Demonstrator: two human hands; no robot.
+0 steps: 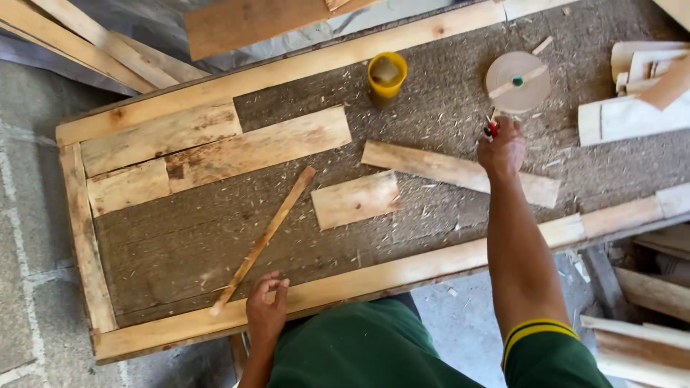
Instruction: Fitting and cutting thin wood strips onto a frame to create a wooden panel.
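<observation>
1. Head view, looking straight down on a wooden-framed panel (309, 65) with a dark, sawdust-strewn board inside the frame.
2. The left hand (266, 305) sits at the near rail, fingers curled loosely by the lower end of a thin wooden stick (266, 237); whether it actually pinches the stick, I cannot tell.
3. That stick lies diagonally across the dark board, its upper end near a small rectangular offcut (356, 200).
4. The right hand (502, 149) is stretched out far across the panel, clenched around a small red-handled tool (491, 129) that pokes out above the knuckles.
5. Just beyond that tool lies a round wooden disc (517, 81) with a slat across it and a green spot at its centre.
6. Under the right wrist runs a longer plank piece (431, 164), lying at a slight angle.
7. A yellow cup (387, 77) stands near the far rail.
8. Pale planks (215, 147) fill the left end of the frame.
9. More loose timber (640, 93) is stacked at the right edge.
</observation>
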